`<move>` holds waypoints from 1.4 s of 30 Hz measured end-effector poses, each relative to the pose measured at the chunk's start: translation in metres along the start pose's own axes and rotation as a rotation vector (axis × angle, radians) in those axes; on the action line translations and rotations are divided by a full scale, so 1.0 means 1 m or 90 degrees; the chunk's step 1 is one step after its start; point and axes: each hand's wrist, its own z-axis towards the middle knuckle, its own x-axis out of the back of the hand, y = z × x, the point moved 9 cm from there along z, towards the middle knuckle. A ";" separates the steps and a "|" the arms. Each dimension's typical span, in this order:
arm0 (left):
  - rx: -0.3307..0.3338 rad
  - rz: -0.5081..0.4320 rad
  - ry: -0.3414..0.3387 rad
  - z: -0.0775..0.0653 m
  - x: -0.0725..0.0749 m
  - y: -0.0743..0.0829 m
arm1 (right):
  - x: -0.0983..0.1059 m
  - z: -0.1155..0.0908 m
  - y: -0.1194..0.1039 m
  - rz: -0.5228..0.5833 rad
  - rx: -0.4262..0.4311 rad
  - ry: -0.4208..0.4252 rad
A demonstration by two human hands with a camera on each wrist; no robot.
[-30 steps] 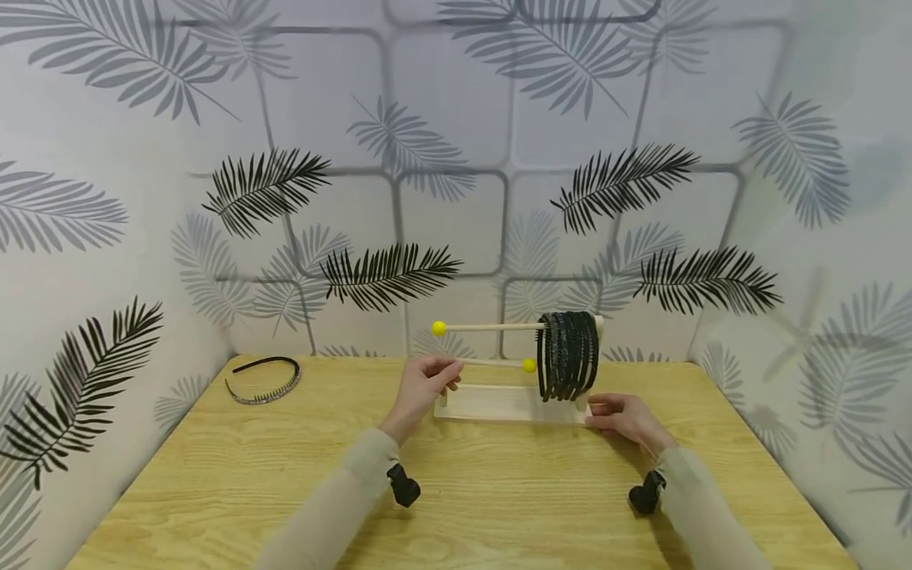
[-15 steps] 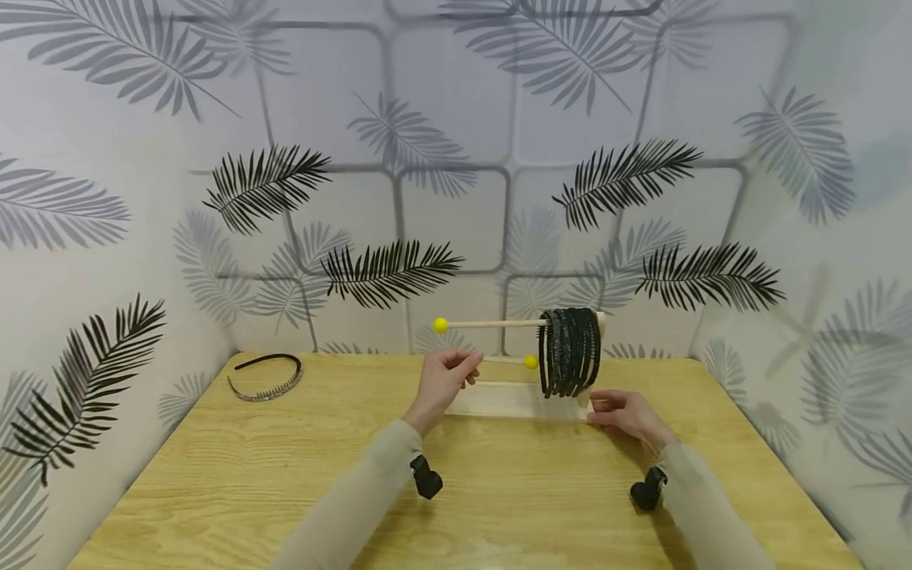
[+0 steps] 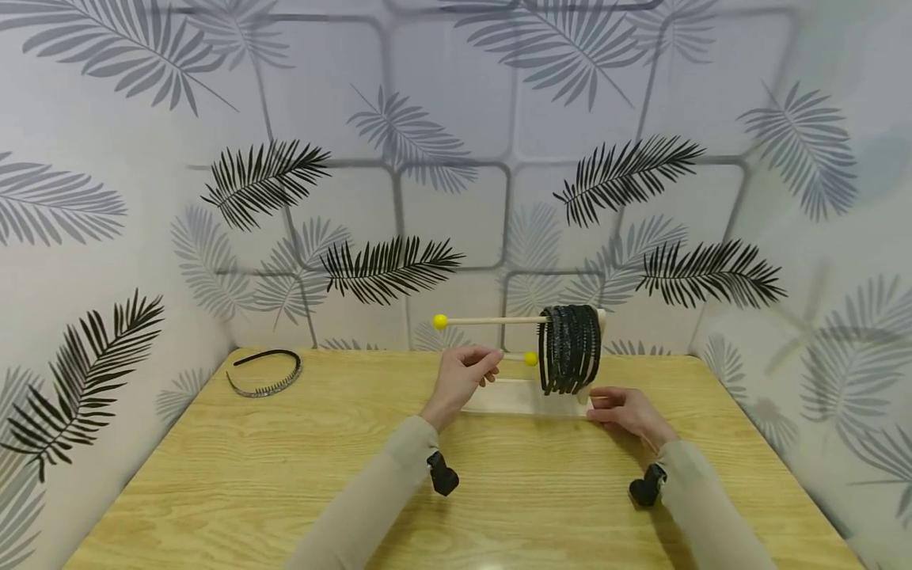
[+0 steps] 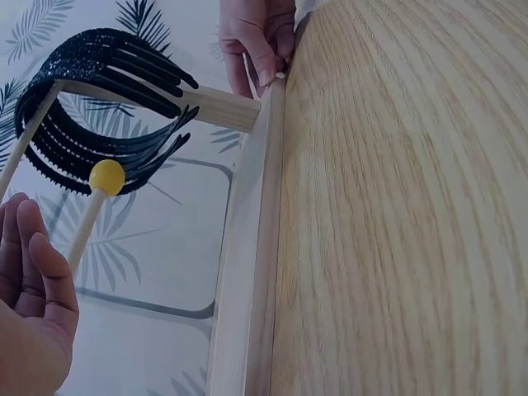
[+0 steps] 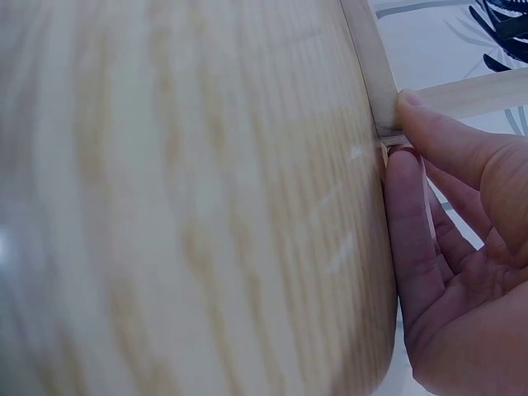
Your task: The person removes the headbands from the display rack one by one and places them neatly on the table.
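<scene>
Head view: pale wood rack (image 3: 534, 400) at the far side of the counter (image 3: 527, 491), bunch of black headbands (image 3: 570, 350) on its upper rod (image 3: 492, 321). Left hand (image 3: 458, 381) pinches the lower rod (image 3: 514, 357), fingers curled; right hand (image 3: 627, 412) pinches the base (image 5: 374, 62) end. Left wrist view adds the headbands' open C shape, toothed edges, round yellow ball (image 4: 107, 177). Right wrist view alone shows the right thumb on the base corner. Loose glittery headband (image 3: 288, 383) lies at counter left. Leaf-print wallpaper (image 3: 456, 214) behind.

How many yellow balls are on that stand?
2: one yellow ball at the left end of the upper rod, another yellow ball at the right end of the lower rod. The headbands could hide others.
</scene>
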 end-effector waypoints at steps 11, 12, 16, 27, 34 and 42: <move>0.013 0.018 0.006 0.005 -0.010 -0.005 | 0.000 0.000 -0.001 -0.021 0.011 0.011; 0.014 0.016 0.000 0.005 -0.012 -0.003 | 0.001 0.000 -0.001 -0.016 0.009 0.012; 0.013 0.002 -0.028 0.006 -0.021 0.002 | 0.001 0.000 -0.001 -0.008 0.005 0.010; 0.013 -0.009 -0.066 0.013 -0.047 0.004 | 0.000 -0.001 -0.002 -0.007 0.003 0.009; 0.021 -0.015 -0.068 0.017 -0.060 0.009 | 0.000 0.001 0.000 -0.003 -0.003 0.017; 0.038 -0.036 -0.041 0.022 -0.071 0.017 | 0.001 0.003 0.002 -0.008 -0.003 0.021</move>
